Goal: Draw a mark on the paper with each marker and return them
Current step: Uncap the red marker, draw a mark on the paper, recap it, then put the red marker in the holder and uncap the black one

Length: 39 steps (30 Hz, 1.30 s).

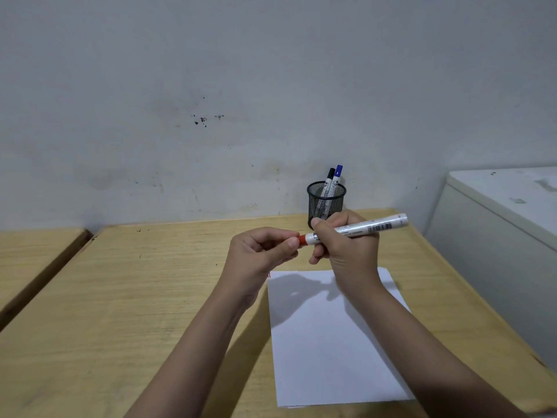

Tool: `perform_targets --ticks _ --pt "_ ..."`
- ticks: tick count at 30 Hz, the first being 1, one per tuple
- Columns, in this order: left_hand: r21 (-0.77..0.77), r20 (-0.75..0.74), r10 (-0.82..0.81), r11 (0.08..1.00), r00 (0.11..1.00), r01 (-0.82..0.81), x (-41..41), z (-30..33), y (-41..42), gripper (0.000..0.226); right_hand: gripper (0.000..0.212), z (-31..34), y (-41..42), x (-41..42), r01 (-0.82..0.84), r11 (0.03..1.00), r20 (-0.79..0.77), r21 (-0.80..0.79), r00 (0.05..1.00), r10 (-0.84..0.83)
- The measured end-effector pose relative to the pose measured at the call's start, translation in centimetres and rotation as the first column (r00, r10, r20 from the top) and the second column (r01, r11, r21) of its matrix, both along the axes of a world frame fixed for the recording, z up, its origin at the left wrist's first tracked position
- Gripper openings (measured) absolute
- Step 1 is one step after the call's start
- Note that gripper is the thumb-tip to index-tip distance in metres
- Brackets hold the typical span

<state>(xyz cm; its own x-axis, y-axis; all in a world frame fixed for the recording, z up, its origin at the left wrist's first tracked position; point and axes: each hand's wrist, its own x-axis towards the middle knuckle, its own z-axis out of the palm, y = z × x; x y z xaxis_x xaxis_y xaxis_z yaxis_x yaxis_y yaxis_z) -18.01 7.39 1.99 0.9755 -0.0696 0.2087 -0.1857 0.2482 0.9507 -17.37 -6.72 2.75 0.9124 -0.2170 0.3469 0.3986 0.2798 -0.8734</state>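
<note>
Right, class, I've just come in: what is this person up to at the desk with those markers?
The person holds a red marker above the sheet of paper. The right hand grips the barrel, while the left hand pinches the red cap end, either pulling it off or pushing it on. A small red mark shows at the paper's far left corner. The black marker and blue marker stand in the mesh cup.

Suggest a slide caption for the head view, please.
Both hands grip a red marker above the paper, near the mesh holder.

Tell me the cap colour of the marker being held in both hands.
Red: the cap peeks out between the left hand and the white barrel, seen in the head view.
</note>
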Motion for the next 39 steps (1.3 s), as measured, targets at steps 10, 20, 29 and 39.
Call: perform_targets --ticks 10,20,29,39 --pt "-0.023 0.006 0.279 0.960 0.960 -0.279 1.6 0.3 0.6 0.010 0.051 0.4 -1.4 1.2 -0.033 0.929 -0.227 -0.368 0.972 -0.056" --pt "0.154 0.119 0.270 0.946 0.956 -0.286 4.3 1.8 -1.1 0.011 0.029 0.6 -4.4 5.8 0.541 0.294 0.601 -0.788 0.779 0.178" --pt "0.421 0.188 0.324 0.826 0.927 -0.374 11.6 1.0 -3.5 0.032 0.037 5.8 -8.7 12.5 0.577 0.663 0.508 -0.477 0.797 -0.328" --pt "0.702 0.233 0.251 0.625 0.940 -0.341 18.4 -1.9 -6.9 0.047 0.030 1.9 -9.3 20.4 0.320 0.574 0.127 -0.754 0.928 -0.350"
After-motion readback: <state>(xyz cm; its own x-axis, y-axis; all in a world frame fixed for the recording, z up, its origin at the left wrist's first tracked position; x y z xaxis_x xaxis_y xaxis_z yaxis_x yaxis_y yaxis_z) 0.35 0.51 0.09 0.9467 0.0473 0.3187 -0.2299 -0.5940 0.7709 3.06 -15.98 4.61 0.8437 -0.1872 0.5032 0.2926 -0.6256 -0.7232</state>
